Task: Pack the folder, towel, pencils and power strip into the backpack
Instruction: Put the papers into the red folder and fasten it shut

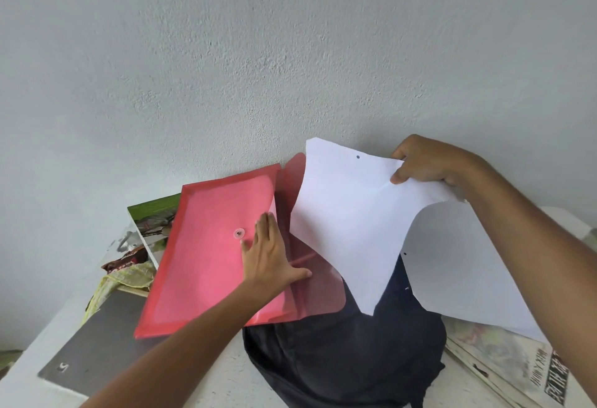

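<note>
1. Looking down from the head view, a red folder (210, 255) lies tilted, its lower right part resting on a dark backpack (342, 352) and its left part over the clutter beside it.
2. The folder's translucent flap (318, 285) is swung open to the right, over the backpack.
3. The left hand (268, 255) lies flat on the folder near its snap button (239, 233), its grip spread, fingers straight and thumb out onto the flap.
4. The right hand (429, 165) holds white sheets of paper (352, 220) in the air, its grip pinching their upper edge between thumb and curled fingers.
5. The sheets hang curved across the backpack and hide much of its top; whether it is open cannot be told.
6. Left of the backpack, a grey laptop (97, 343) sits on the white counter (226, 372), with a yellowish cloth (126, 278) and a picture-covered book (155, 223) partly under the folder.
7. Printed booklets (517, 365) lie right of the backpack, beneath the right forearm.
8. A pale grey wall (258, 52) rises behind everything.
</note>
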A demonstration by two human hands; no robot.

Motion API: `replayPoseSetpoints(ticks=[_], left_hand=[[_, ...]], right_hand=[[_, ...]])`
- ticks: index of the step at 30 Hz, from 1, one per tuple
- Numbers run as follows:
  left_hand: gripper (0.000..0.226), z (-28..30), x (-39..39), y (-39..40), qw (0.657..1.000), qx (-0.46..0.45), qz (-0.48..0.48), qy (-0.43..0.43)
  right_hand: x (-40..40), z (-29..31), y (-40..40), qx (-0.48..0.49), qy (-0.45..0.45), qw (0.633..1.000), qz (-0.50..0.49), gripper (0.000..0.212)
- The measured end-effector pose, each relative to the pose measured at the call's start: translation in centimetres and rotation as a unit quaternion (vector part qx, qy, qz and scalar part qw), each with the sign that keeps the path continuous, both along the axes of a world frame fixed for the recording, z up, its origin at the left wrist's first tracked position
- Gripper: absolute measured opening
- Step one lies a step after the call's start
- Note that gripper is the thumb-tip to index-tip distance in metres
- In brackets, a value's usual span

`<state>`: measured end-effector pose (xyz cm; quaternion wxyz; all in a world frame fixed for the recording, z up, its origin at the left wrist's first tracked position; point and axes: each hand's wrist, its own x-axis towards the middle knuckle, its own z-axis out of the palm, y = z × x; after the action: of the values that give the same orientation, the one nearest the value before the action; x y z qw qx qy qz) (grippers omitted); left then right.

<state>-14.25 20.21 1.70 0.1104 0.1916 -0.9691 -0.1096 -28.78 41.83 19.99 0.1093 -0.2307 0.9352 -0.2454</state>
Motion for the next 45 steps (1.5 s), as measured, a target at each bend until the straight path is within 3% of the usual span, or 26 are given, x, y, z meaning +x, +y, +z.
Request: replayPoseSetpoints(ticks=[10,19,27,31,35,38,40,45], left_hand=[[0.137,0.4,0.5,0.1,1.000,0.028,-0.009,0.008],[0.125,0.4,0.7,-0.4,0.997,0.055,-0.042,0.027],[0.090,2.0,1.0,-2.7,0.975,0.177,-0.125,-0.053],[0.089,3.1,1.6,-4.3,0.950,0.265,-0.131,-0.102],[0.091,3.5,1.8,-5.1,0.930,0.335,-0.120,-0.095],[0.089,3.8,1.7,-4.4,0.931,0.331,-0.119,-0.095],[0.087,3.8,1.5,-3.8,0.939,0.309,-0.122,-0.089],[0.084,3.5,1.3,-2.7,0.959,0.256,-0.108,-0.058]], right_hand=[[-0.1,-0.2,-0.3,-0.070,-0.057,0.996,0.004,0.028],[0.0,-5.3,-2.8,-0.138,-0.034,0.990,-0.017,0.012],[0.6,-8.6,-4.7,-0.170,-0.001,0.985,-0.035,0.009],[0.8,-9.7,-5.3,-0.172,0.008,0.983,-0.060,0.015],[1.2,-9.9,-6.0,-0.183,0.015,0.980,-0.079,0.011],[1.7,-10.2,-6.5,-0.216,-0.004,0.971,-0.099,0.015],[2.4,-10.7,-6.8,-0.244,-0.024,0.964,-0.102,0.006],[4.0,-11.1,-7.3,-0.236,-0.100,0.964,-0.067,0.023]])
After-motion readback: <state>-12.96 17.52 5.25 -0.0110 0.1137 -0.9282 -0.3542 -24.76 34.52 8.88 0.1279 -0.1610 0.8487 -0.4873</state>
